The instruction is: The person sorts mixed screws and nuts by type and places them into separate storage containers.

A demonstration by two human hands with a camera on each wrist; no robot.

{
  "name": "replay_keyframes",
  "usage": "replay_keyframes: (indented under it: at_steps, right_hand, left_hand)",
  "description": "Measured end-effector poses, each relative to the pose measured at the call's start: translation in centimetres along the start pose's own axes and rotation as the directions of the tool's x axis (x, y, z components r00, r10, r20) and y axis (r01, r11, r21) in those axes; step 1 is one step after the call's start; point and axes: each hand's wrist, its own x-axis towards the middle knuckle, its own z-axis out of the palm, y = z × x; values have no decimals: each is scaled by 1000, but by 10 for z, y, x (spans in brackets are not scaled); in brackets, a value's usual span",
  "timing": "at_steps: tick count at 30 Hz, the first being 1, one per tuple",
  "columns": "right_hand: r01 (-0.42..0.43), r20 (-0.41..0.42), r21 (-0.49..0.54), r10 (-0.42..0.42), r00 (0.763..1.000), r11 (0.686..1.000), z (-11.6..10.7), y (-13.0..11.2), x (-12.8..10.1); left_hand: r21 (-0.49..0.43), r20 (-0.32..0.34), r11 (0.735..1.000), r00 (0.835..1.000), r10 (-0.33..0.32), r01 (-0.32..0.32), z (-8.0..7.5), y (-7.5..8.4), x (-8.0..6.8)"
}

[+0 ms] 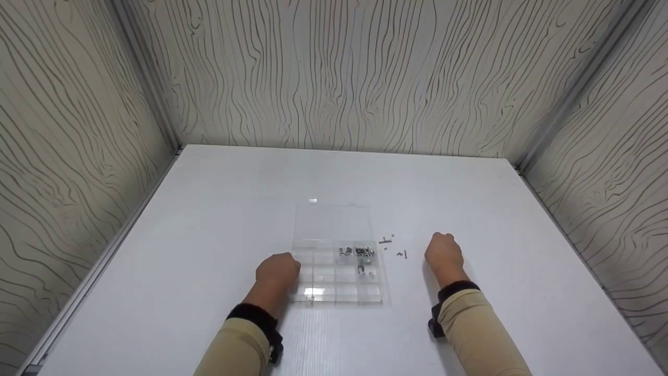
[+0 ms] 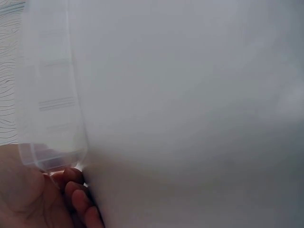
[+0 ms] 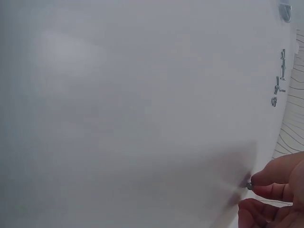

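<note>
Left hand (image 1: 277, 270) curled against the clear compartment box's (image 1: 336, 271) left edge, gripping it, apparently. Right hand (image 1: 444, 254) pinched a small screw (image 3: 249, 185) on the tabletop (image 1: 209, 219). Loose screws (image 1: 394, 247) lay between box and right hand.

Bright, even light; soft shadows; both wrist views blurred.

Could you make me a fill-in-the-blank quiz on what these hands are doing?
1. The left hand touches the clear ___ box.
2. The right hand pinches a small ___.
3. Loose screws lie on the ___ table.

Missing words: plastic; screw; white
</note>
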Motion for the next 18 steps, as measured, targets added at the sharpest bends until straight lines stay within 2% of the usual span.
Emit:
replay_keyframes:
  at_steps: [4,8,11,18]
  right_hand:
    - [-12,33,13,12,999,1000,-1,1,1]
    - [-25,54,10,24,998,1000,-1,1,0]
    - [-15,40,1,15,999,1000,1,2,-1]
    - [-14,27,8,14,1000,1000,3,0,-3]
  left_hand:
    - [26,2,1000,1000,13,-14,-1,1,-1]
    - [153,50,984,996,80,-86,-3,1,-3]
    - [243,87,960,989,121,-139,-3,0,-2]
    - [178,68,980,995,75,-86,-1,0,0]
